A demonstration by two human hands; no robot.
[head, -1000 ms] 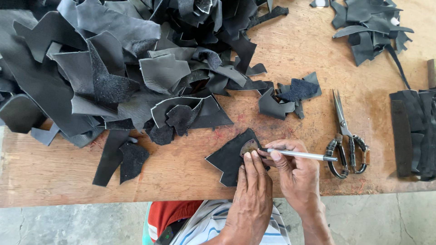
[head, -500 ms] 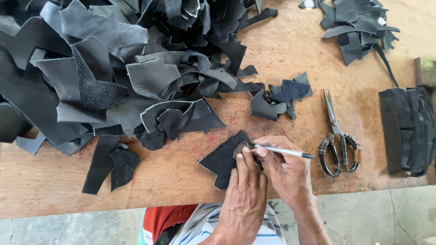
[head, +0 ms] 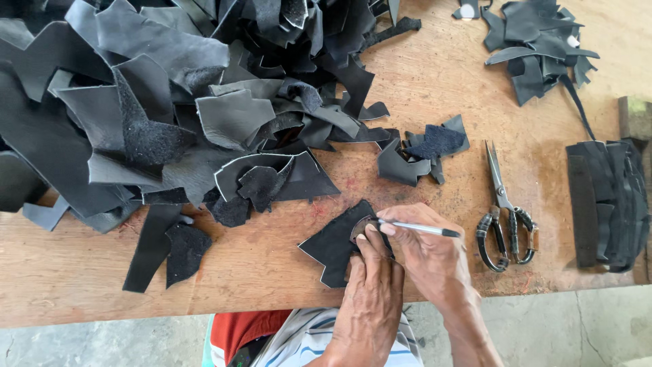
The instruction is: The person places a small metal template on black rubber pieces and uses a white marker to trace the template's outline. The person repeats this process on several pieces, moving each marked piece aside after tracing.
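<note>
A black leather scrap (head: 333, 246) lies flat near the front edge of the wooden table (head: 272, 285). My left hand (head: 372, 289) presses a small brown template (head: 360, 228) down onto the scrap with its fingertips. My right hand (head: 429, 253) holds a silver pen (head: 420, 230), its tip at the edge of the template. Both hands touch each other over the scrap's right side, hiding that part of it.
A big heap of black leather offcuts (head: 170, 109) covers the table's left and back. Smaller scraps (head: 424, 153) lie in the middle, another pile (head: 536, 41) at the back right. Scissors (head: 502, 211) rest right of my hands. Stacked black strips (head: 608, 204) sit at the right edge.
The view has shifted slightly. My hands stay on the scrap and template, with the pen tip creeping a little along the template's edge.
</note>
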